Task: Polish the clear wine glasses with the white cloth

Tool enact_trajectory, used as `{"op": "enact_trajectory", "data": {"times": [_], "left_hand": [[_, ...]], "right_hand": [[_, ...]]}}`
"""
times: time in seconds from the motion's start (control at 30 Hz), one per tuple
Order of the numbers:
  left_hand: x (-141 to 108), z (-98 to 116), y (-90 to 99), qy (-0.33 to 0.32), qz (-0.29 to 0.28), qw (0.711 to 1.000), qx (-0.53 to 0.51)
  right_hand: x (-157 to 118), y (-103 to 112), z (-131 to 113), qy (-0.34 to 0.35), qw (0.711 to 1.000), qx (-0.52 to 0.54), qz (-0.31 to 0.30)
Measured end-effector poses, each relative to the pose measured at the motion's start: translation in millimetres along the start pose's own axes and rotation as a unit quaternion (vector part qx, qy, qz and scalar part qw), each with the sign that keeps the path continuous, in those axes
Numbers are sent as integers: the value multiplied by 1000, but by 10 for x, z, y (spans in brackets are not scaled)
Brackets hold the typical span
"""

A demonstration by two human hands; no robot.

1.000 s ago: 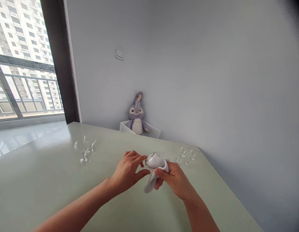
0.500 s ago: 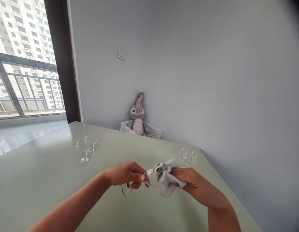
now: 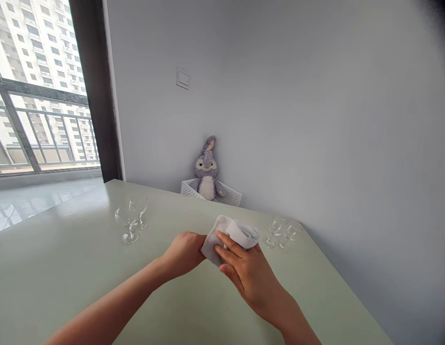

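My left hand [image 3: 186,254] is closed at the stem end of a stemmed wine glass [image 3: 254,235], its fingertips hidden behind a white cloth [image 3: 213,244]. The glass lies tilted over the table, its rim towards the right; the cloth covers most of the bowl, and the foot is out of sight. With fingers bent over the cloth, my right hand [image 3: 251,278] presses it against the outside of the bowl.
Two stemmed glasses [image 3: 128,221] stand upright on the pale green table [image 3: 64,273] at the left. Another pair of glasses [image 3: 276,227] stands near the right edge. Behind the table, a plush rabbit [image 3: 207,184] sits in a white perforated basket [image 3: 232,195] against the wall.
My right hand has moved left and turned, bringing the cloth from the mouth of the glass to the outside of its bowl. My left hand has rolled over, hiding the foot.
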State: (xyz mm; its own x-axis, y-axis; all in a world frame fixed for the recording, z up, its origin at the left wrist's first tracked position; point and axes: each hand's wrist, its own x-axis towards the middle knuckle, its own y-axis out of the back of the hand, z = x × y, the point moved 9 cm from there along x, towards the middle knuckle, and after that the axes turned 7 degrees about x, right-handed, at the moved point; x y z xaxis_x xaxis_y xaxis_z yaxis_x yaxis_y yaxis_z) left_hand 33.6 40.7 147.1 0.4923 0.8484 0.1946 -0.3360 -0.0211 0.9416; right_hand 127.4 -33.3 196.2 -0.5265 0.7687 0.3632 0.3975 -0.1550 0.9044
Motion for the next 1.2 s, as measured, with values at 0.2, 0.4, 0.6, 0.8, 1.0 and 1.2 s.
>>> {"op": "enact_trajectory", "data": {"times": [0.2, 0.4, 0.6, 0.8, 1.0, 1.2], "left_hand": [[-138, 371, 165, -132, 67, 986, 80], [-124, 304, 202, -95, 91, 991, 22], [-74, 201, 120, -36, 123, 991, -43], [-60, 190, 6, -2, 139, 989, -41], [-53, 79, 146, 24, 213, 974, -72], [-6, -165, 69, 104, 170, 944, -262]], "right_hand": [[51, 27, 316, -78, 981, 165, 72], [31, -45, 687, -167, 846, 483, 149], [-31, -450, 857, -233, 598, 708, 295], [2, -688, 681, -229, 512, 776, 287], [-39, -899, 282, -201, 709, 641, 212], [-11, -941, -48, -83, 932, 322, 145]]}}
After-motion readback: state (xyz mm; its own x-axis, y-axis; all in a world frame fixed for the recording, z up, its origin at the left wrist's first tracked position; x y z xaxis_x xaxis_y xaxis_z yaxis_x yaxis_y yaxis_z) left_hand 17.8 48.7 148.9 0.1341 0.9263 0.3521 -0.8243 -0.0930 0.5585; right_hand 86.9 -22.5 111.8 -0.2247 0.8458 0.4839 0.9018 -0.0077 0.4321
